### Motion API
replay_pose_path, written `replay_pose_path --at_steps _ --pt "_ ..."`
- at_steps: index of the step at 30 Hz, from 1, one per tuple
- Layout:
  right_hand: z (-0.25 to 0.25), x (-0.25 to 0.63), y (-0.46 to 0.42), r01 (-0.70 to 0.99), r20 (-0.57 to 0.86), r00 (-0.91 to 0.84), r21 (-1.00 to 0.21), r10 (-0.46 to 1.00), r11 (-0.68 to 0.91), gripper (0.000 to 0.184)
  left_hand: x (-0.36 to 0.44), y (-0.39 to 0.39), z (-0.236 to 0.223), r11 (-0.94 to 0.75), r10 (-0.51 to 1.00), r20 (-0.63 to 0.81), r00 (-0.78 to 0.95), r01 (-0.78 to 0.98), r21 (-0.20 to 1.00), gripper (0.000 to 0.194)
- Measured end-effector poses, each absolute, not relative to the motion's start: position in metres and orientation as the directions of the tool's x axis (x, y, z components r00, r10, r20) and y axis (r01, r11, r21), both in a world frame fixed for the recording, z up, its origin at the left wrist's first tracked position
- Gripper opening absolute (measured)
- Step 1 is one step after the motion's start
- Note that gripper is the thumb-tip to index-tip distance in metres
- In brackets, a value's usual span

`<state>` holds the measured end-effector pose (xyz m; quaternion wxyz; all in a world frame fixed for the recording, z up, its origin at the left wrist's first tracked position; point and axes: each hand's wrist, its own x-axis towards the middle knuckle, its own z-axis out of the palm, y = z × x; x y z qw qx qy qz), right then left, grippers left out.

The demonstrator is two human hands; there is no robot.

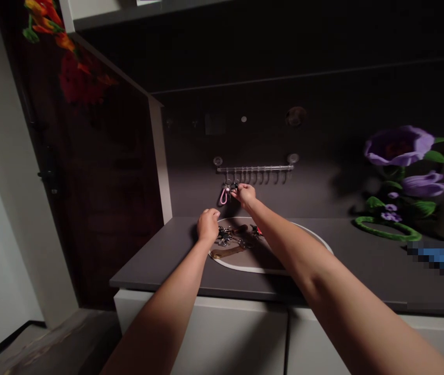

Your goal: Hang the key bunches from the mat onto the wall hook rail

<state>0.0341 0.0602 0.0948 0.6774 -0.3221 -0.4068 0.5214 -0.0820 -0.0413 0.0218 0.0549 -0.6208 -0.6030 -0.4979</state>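
Note:
My right hand [245, 195] is raised to the hook rail [255, 169] on the back wall, its fingers pinched on a bunch of keys [236, 186] at one of the left hooks. Just left of it, another bunch of keys [228, 188] with a pink strap loop [224, 196] hangs from the rail. My left hand [208, 225] hovers with curled fingers at the left edge of the oval mat [253, 269]; whatever they may hold is hidden. Beside it on the mat lie several keys [225, 237], a brown strap [227, 252] and a red item [259, 230], partly covered by my right forearm.
Purple artificial flowers [399, 148] with a green ring base [388, 229] stand on the right of the dark countertop [155, 260]. A shelf [147, 13] overhangs from above. At left is a dark door [104, 198] with orange and red flowers near its top.

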Motion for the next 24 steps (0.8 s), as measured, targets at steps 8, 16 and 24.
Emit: replay_pose_path --at_steps 8,16,24 --pt "0.091 0.042 0.044 -0.405 0.228 0.054 -0.885 0.972 0.23 0.019 -0.087 -0.044 0.023 -0.246 0.685 0.69 -0.235 0.817 0.522 0.023" --pt "0.085 0.051 0.014 -0.384 0.194 0.002 -0.906 0.981 0.179 0.017 -0.091 -0.045 0.024 -0.232 0.709 0.666 -0.233 0.814 0.532 0.022" --pt "0.073 0.066 -0.028 -0.261 0.266 -0.201 -0.942 0.943 0.21 0.012 -0.093 -0.047 0.024 -0.253 0.719 0.664 -0.206 0.812 0.526 0.021"
